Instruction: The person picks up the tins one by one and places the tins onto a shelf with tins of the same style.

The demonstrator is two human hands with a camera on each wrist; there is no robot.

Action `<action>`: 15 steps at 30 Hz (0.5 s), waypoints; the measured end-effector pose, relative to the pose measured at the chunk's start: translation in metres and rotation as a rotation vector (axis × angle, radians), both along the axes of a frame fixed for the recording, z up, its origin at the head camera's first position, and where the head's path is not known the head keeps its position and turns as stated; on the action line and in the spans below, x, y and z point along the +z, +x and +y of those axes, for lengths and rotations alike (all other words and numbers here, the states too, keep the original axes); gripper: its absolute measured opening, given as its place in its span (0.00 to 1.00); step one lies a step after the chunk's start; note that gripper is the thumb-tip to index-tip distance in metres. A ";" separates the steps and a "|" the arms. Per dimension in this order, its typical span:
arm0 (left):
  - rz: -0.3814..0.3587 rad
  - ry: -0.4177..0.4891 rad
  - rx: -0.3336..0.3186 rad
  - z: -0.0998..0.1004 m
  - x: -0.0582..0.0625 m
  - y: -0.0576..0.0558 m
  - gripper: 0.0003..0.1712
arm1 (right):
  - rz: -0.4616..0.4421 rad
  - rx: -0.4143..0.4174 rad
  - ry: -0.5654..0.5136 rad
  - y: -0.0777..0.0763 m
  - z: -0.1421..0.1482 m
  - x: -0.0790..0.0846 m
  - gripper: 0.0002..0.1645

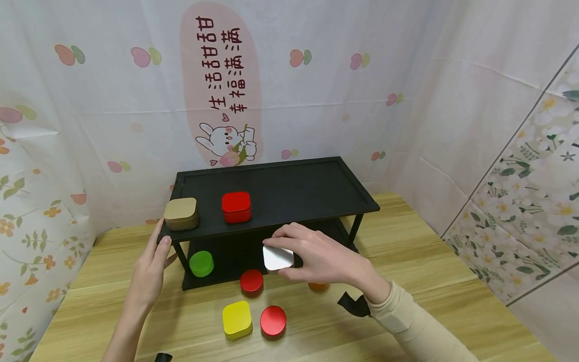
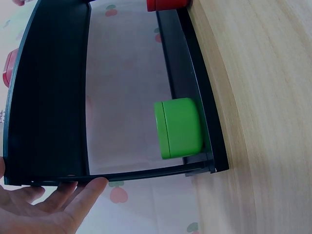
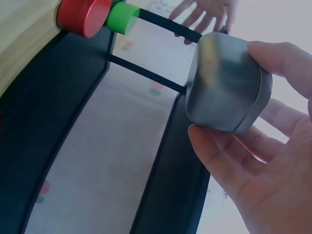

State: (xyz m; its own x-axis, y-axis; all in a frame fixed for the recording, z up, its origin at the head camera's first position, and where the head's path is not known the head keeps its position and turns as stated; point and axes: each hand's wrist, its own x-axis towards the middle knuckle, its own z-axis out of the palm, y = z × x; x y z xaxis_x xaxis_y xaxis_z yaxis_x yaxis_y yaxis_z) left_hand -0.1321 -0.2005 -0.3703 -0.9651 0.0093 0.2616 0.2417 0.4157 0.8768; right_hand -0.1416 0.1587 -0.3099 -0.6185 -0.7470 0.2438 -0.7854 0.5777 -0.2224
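Right hand (image 1: 318, 257), centre: silver tin (image 1: 277, 258) gripped, apparently being placed; level lowering needed. Shelf (image 1: 294, 186) touched by unclenched left hand (image 1: 147, 271).

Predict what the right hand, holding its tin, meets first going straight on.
Likely the black shelf's upper front edge, with the square red tin beyond; depth is unclear, so the right hand might clear that edge.
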 end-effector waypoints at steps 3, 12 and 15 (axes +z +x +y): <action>-0.001 -0.001 0.000 0.000 0.000 0.000 0.33 | 0.000 0.004 -0.009 0.000 0.000 0.003 0.30; 0.000 0.005 0.004 -0.001 0.000 0.000 0.33 | 0.010 0.018 -0.022 -0.003 0.001 0.012 0.30; -0.002 0.005 0.003 -0.001 -0.001 0.000 0.33 | 0.012 0.022 -0.030 -0.005 0.003 0.014 0.30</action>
State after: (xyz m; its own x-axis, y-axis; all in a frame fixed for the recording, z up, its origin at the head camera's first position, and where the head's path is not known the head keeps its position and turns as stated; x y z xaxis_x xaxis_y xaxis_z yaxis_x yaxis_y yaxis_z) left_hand -0.1323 -0.2012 -0.3709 -0.9656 0.0047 0.2601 0.2389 0.4120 0.8793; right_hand -0.1464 0.1614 -0.2964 -0.5991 -0.7523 0.2741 -0.8004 0.5536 -0.2299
